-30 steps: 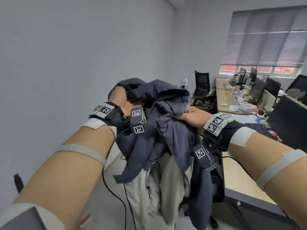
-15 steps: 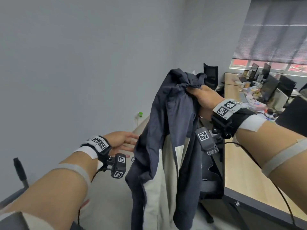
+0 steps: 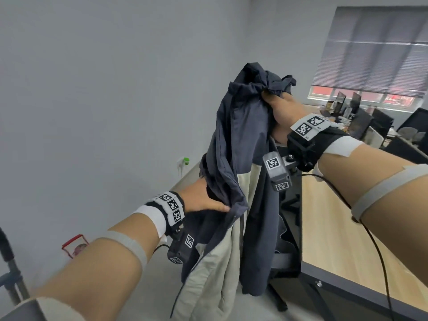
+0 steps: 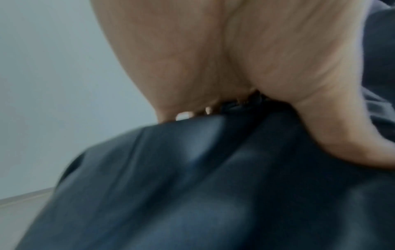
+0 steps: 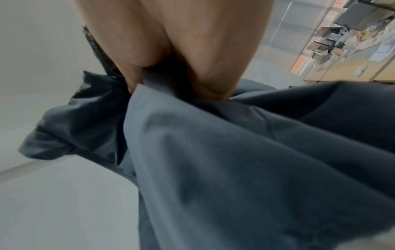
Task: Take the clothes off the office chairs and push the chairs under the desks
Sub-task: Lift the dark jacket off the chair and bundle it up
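Note:
A dark navy jacket with a cream lining (image 3: 240, 144) hangs in the air, lifted high by my right hand (image 3: 276, 107), which grips a bunch of its fabric (image 5: 213, 152) near the collar. Lower down, my left hand (image 3: 203, 201) holds a fold of the navy cloth (image 4: 192, 186), thumb on top and fingers hidden behind it. Behind the jacket stands a black office chair (image 3: 286, 230), mostly covered, beside the wooden desk (image 3: 342, 239).
Along the right runs the light wooden desk with a dark metal frame; farther back it carries monitors and clutter (image 3: 361, 121). Another black chair (image 3: 414, 121) stands at the far right. A grey wall is on the left, with a red-framed object (image 3: 75, 245) on the floor.
My left hand rose from below and took hold of the jacket's lower fold. The right hand lifted the jacket higher. One second ago both hands held it bunched together.

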Demonstrator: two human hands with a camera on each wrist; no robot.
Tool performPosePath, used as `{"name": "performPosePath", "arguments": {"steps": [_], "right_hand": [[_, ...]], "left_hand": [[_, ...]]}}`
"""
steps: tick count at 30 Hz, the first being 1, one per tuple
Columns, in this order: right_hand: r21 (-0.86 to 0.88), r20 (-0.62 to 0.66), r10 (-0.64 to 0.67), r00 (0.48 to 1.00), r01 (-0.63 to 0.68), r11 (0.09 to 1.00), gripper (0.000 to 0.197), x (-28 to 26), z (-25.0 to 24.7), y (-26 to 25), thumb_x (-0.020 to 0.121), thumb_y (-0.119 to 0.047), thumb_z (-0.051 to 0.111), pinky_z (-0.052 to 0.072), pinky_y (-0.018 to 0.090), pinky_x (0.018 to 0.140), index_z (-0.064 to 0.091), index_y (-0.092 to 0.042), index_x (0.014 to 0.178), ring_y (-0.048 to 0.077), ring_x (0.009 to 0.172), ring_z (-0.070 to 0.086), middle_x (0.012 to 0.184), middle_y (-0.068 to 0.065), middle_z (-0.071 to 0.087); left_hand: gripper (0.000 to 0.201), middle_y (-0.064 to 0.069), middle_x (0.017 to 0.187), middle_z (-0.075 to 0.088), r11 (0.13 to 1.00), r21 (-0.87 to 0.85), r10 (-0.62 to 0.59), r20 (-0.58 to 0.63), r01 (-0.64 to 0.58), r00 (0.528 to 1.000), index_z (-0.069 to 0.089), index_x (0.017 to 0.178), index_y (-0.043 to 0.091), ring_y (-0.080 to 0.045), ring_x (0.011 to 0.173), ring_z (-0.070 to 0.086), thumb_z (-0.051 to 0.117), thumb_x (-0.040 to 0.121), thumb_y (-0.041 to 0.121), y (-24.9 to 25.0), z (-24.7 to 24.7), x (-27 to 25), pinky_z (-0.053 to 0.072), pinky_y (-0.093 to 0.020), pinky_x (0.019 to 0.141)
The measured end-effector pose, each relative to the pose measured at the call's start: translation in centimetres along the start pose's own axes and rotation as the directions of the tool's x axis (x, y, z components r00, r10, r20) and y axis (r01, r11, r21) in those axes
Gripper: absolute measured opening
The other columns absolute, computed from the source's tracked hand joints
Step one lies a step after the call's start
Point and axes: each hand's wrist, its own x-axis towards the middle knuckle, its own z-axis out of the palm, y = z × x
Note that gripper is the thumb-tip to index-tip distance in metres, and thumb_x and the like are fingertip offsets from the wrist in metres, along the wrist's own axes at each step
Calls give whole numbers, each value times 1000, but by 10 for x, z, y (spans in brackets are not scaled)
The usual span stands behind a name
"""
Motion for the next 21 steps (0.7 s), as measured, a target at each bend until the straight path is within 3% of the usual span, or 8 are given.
{"name": "performPosePath", "arguments": {"steps": [2,4,8,9,12,16,19,21], "right_hand": [[-46,-1,-14,1000,14,999,17,0,-3,-3,100,-17,55,56,43,93,70,-9,102,30,98,71,99,13,75],[-103,-45,-21,999,16,995,17,1,-13,-4,95,-23,61,55,48,97,72,-11,99,33,101,71,103,15,75],[-347,-245,-67,967,-22,938,45,13,-59,2,73,-47,73,54,61,90,66,-4,86,45,99,68,96,24,71],[-441,-243,-98,965,-20,897,53,10,-65,1,72,-51,73,55,60,86,65,0,85,46,95,67,92,27,70],[-635,-211,-120,970,-43,771,33,0,-74,-6,89,-43,66,48,28,68,67,-10,81,22,76,60,73,5,64],[-762,-196,-128,972,-69,643,39,2,-77,-3,84,-48,71,42,29,70,69,-10,89,22,76,58,77,5,62],[-829,-185,-104,977,-98,551,35,2,-66,2,75,-52,74,52,33,72,64,-21,86,28,80,65,83,4,66],[-822,-205,-110,972,-111,558,32,0,-58,6,69,-51,71,59,38,73,60,-24,82,32,82,69,85,7,69]], "left_hand": [[35,5,111,66,1000,-9,-1,-176,-1,984,60,110,27,-16,106,64,80,82,22,5,8,18,51,-30,96],[5,-5,94,68,984,178,46,-324,13,945,58,79,26,-34,93,68,60,84,26,8,-1,31,57,-41,83],[18,-19,92,68,913,354,-10,-481,204,877,54,79,12,-38,97,58,39,82,22,15,-43,37,50,-43,83],[19,-20,91,68,914,329,-33,-520,236,854,52,76,13,-39,98,59,38,81,24,22,-54,35,49,-43,82],[26,-16,82,62,941,189,-110,-614,280,782,48,63,12,-39,88,63,42,84,26,48,-80,40,47,-39,77],[19,-19,100,62,958,8,-218,-629,286,746,61,92,3,-34,91,56,43,95,10,78,-103,55,40,-33,79],[34,-26,128,64,946,-226,-323,-596,233,735,60,126,-6,-35,101,65,42,100,8,84,-108,66,50,-28,73],[40,-21,137,61,886,-443,-383,-535,136,753,51,140,-5,-27,91,65,42,103,7,91,-103,70,56,-23,62]]}}
